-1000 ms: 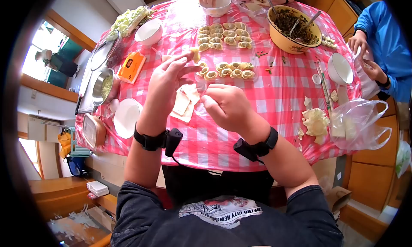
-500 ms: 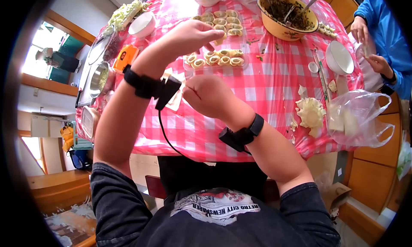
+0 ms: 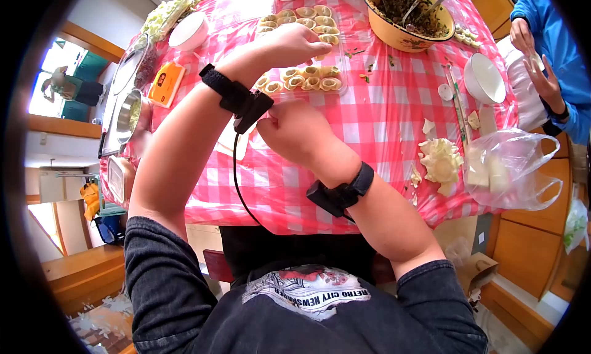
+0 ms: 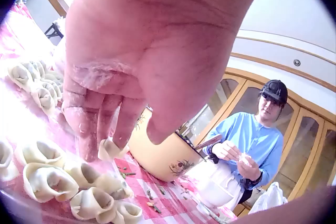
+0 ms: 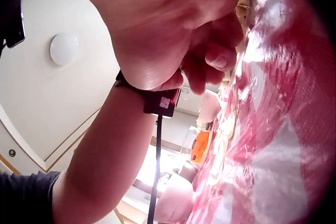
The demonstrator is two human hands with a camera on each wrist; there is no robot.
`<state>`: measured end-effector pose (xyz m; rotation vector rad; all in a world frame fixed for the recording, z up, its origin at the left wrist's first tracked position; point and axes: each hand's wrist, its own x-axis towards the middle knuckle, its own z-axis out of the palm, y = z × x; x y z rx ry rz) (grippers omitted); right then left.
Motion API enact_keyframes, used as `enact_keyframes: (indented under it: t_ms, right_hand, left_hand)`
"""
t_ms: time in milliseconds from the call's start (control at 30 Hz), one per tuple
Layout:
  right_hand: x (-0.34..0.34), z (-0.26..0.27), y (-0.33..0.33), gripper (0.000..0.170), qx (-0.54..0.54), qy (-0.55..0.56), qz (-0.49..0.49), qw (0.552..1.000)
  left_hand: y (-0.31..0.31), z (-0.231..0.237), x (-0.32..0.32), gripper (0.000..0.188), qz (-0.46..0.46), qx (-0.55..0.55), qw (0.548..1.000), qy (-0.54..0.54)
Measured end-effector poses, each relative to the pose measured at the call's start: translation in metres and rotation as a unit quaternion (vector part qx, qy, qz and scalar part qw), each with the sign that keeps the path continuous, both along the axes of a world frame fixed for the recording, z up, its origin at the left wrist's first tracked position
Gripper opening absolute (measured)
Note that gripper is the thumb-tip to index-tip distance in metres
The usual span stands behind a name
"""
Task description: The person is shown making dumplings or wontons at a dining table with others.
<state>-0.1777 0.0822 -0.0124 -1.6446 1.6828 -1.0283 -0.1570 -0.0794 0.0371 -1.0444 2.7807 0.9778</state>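
Observation:
My left hand (image 3: 288, 47) is held palm down over the folded wontons (image 3: 312, 82) in a clear plastic tray. In the left wrist view its fingers point downward and pinch a pale wonton (image 4: 109, 150) at their tips. Several finished wontons (image 4: 50, 183) sit just beside it. My right hand (image 3: 295, 127), fingers loosely curled, hovers low at the near side of the tray, and nothing shows in it in the right wrist view. Pale wrappers (image 3: 233, 141) lie on the checked cloth, partly hidden under my left forearm.
A yellow basin (image 3: 403, 39) of dark filling with spoons stands at the far right. White bowls, an orange packet (image 3: 166, 84) and a steel bowl (image 3: 133, 117) are on the left. A plastic bag (image 3: 514, 169) lies right. Another person in blue (image 3: 551, 68) works at the right side.
My left hand has gone forward and right with the wonton, from beside the tray to over it. My right hand has shifted slightly left. The view has moved a little.

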Motion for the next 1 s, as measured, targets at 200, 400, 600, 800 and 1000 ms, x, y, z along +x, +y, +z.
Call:
enact_keyframes:
  t_ms: [200,400,600,800,1000]
  right_hand:
    - [-0.006,0.010,0.001,0.039,0.057,0.041,0.051,0.996]
    - [-0.002,0.007,0.003,0.037,0.051,0.018,0.047,0.997]
    - [0.000,-0.001,0.001,0.029,-0.004,-0.015,0.026,1.000]
    - [0.001,0.001,0.002,0.028,-0.002,-0.024,0.035,0.999]
    - [0.000,0.008,0.002,0.034,0.032,-0.018,0.044,0.998]
  left_hand:
    - [-0.006,-0.010,-0.007,0.046,-0.044,-0.049,0.998,-0.019]
    - [-0.009,-0.018,-0.012,0.044,-0.096,-0.098,0.990,-0.021]
    - [-0.006,-0.015,-0.016,0.041,-0.106,-0.111,0.987,-0.039]
    - [-0.007,-0.022,-0.016,0.037,-0.112,-0.115,0.986,-0.033]
    - [-0.007,-0.024,-0.020,0.036,-0.140,-0.164,0.976,-0.023]
